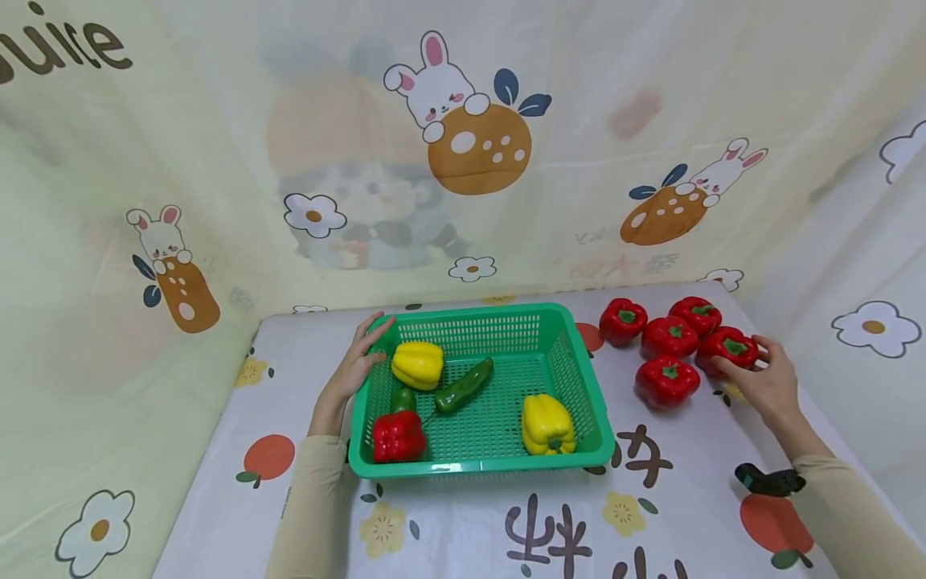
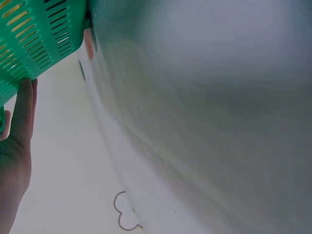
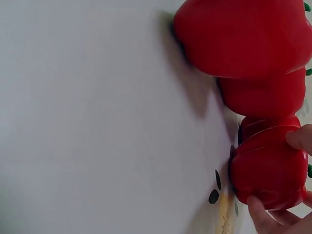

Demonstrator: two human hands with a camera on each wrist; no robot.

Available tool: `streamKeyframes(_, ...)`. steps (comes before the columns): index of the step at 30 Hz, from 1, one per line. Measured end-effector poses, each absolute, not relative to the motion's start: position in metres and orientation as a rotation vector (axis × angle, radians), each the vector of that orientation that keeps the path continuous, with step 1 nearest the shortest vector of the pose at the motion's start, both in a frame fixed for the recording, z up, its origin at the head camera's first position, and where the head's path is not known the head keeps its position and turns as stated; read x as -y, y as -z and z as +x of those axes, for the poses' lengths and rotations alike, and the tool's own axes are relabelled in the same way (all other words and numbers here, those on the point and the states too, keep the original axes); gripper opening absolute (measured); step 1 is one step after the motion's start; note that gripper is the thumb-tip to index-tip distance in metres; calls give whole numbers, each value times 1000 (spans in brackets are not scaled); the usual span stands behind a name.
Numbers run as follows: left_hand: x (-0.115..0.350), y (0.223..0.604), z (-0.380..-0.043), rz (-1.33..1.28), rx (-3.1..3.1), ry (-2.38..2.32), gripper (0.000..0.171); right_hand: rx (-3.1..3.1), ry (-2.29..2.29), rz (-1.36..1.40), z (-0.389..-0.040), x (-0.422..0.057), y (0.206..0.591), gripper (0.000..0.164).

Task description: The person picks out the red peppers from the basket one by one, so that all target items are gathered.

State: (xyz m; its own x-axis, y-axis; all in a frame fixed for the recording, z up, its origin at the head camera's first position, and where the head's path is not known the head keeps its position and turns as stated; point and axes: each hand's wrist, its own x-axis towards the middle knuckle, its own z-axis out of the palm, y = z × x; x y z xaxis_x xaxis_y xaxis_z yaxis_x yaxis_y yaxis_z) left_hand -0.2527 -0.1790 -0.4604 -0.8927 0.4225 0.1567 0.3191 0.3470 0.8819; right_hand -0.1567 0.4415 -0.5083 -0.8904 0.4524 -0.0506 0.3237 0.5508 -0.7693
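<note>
At the right, my right hand [image 1: 770,386] grips a red bell pepper [image 1: 726,347], thumb on the near side and fingers on the far side. The right wrist view shows fingertips pressed on that red bell pepper [image 3: 270,170]. My left hand [image 1: 354,366] holds the left rim of a green plastic basket [image 1: 477,465]; in the left wrist view, straight fingers lie against the slotted outer wall of the basket [image 2: 46,39]. Inside lie two yellow bell peppers [image 1: 417,366], a red bell pepper [image 1: 399,437], a long green pepper [image 1: 465,386] and a partly hidden green one [image 1: 403,400].
Several other red bell peppers [image 1: 667,382] cluster beside the gripped one, right of the basket. A printed white cloth [image 1: 434,523] covers the table. Patterned curtains [image 1: 564,201] enclose the back and both sides. A black strap [image 1: 770,481] sits at the right wrist.
</note>
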Motion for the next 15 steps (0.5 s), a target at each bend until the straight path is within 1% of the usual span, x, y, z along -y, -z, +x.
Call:
streamKeyframes(6, 179, 460, -252, 682, -2497, -1590, 62, 2608, -1274, -690, -157, -439, 508, 90)
streamKeyframes(12, 178, 459, -252, 695, -2490, -1601, 62, 2620, -1287, -737, -158, -441, 505, 98)
streamKeyframes(15, 178, 457, -252, 693, -2481, -1608, 62, 2643, -1278, -731, -158, -442, 502, 98)
